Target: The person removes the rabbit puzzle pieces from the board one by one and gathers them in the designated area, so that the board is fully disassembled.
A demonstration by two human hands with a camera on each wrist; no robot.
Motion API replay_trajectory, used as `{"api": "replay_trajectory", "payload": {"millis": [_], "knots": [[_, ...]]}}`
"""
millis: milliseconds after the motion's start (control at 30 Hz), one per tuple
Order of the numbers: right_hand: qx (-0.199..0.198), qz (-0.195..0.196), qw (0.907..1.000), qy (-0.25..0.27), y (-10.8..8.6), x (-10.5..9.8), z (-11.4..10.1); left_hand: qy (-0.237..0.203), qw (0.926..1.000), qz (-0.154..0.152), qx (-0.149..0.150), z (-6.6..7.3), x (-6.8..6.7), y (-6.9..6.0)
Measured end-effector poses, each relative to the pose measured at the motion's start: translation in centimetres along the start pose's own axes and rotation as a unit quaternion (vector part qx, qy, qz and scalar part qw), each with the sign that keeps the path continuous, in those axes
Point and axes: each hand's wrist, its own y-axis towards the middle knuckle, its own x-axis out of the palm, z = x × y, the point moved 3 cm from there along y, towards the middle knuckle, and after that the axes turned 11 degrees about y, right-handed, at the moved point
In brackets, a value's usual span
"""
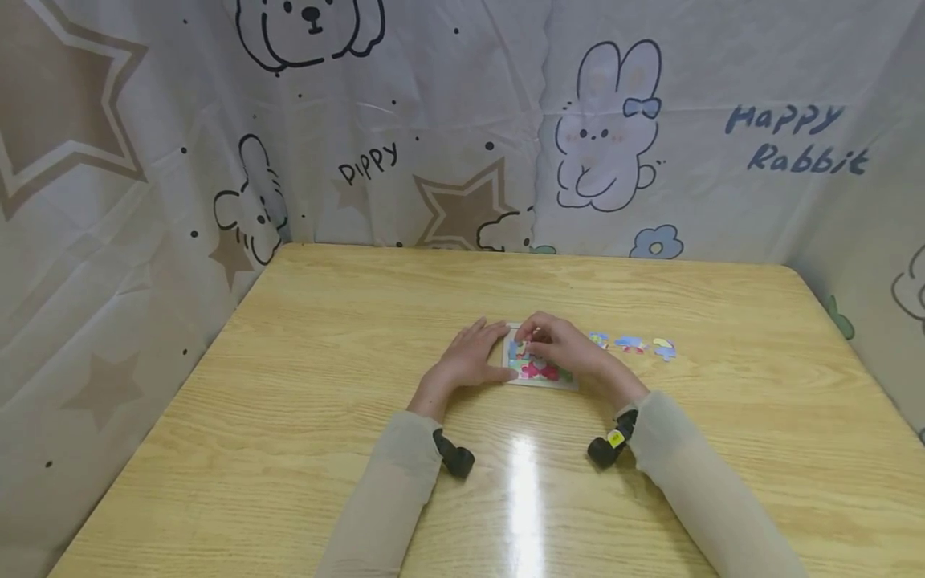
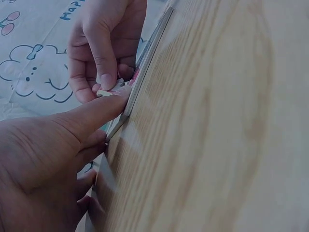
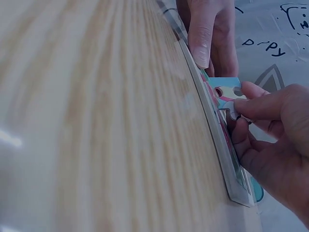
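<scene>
The puzzle tray [image 1: 547, 384] lay flat on the table [image 1: 289, 441], in front of the person and between the two hands. In the head view its near edge ran left to right, dipping slightly at the right; its left edge pointed away from the person. Its long axis could not be determined, as the hands covered parts of the outline. The puzzle piece [image 3: 232, 110] was located over the tray, tilted up from the tray's plane; its own long axis was hidden by fingers.

The right hand [image 1: 567, 345] had thumb and fingertips clamped on this piece. The left hand [image 1: 470, 353] rested at the tray's left side, thumb extended over the near left corner and apart from the fingers, which reached the far left corner.

Three loose pieces [image 1: 631, 344] lay in a left-to-right row on the table, right of the tray. The right hand stood between tray and row, obstructing the tray's far right portion; the leftmost loose piece lay just beside that hand. A printed cloth [image 1: 448, 96] hung behind the table.

The tray contained fitted pieces [image 1: 540, 370] in pink-red, blue and green. Their number could not be determined.
</scene>
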Motion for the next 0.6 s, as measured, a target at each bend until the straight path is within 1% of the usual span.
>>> {"api": "replay_trajectory", "payload": {"millis": [300,600], "knots": [[-0.027,-0.007,0.9995,-0.016,0.03,0.26,-0.24,0.001,0.9999,-0.006,0.009,-0.03,0.01,-0.18],[-0.029,-0.002,0.9994,-0.017,0.19,0.16,-0.32,0.017,0.9998,0.001,0.005,-0.02,0.01,0.19]]}}
